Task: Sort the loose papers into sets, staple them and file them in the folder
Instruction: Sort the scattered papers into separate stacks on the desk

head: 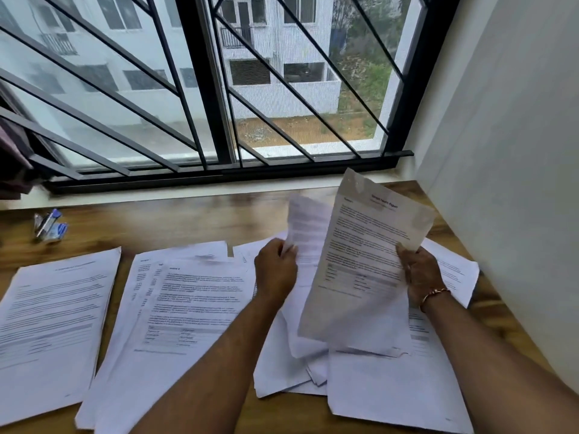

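My right hand point(421, 275) grips a printed report sheet point(360, 255) by its right edge and holds it raised and tilted above the table. My left hand point(275, 269) pinches another sheet point(305, 227), blurred, just left of it. Under both hands lies a loose heap of papers point(385, 386). A neat stack of papers point(53, 317) lies at the left. A spread set of papers point(175, 311) lies in the middle. A blue and silver stapler point(50, 226) sits at the back left. I see no folder.
The wooden table point(175, 220) runs up to a barred window point(216, 89) at the back. A white wall point(517, 183) closes off the right side. Dark cloth point(12, 158) hangs at the far left edge.
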